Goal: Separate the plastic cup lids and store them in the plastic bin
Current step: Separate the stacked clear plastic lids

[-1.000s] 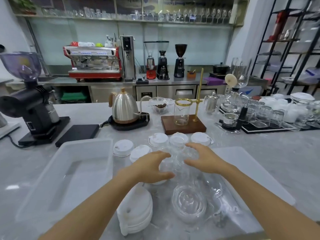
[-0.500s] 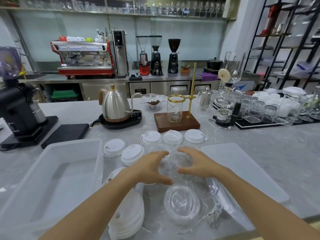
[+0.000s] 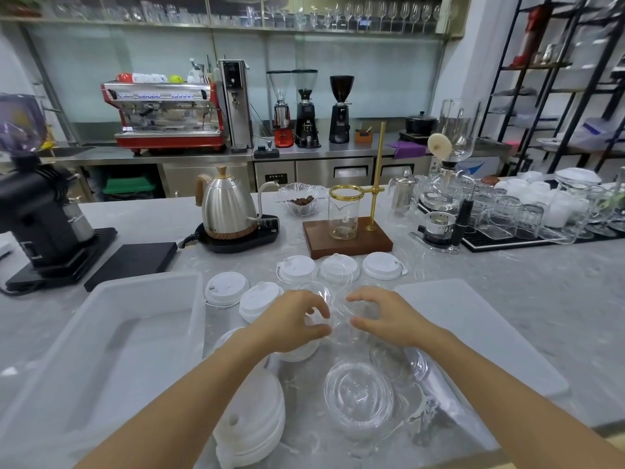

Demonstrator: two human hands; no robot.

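Note:
My left hand (image 3: 293, 321) and my right hand (image 3: 385, 316) face each other, both gripping a small stack of clear dome lids (image 3: 340, 316) just above the counter. Beneath them lie a stack of clear flat lids (image 3: 358, 396) and a stack of white lids (image 3: 252, 421). Single white lids (image 3: 226, 287) (image 3: 382, 265) and a clear dome lid (image 3: 338, 267) sit farther back. The translucent plastic bin (image 3: 111, 346) stands empty to the left. A clear plastic sleeve (image 3: 439, 384) lies under my right forearm.
The bin's flat lid (image 3: 473, 326) lies at the right. Behind the cup lids stand a kettle (image 3: 226, 211), a wooden pour-over stand (image 3: 348, 231), a black scale (image 3: 132, 262), a grinder (image 3: 37, 211) and several glasses (image 3: 527, 214).
Both hands drew slightly toward me with the clear lids between them, and their fingers curled tighter around the stack. The view shifted a little.

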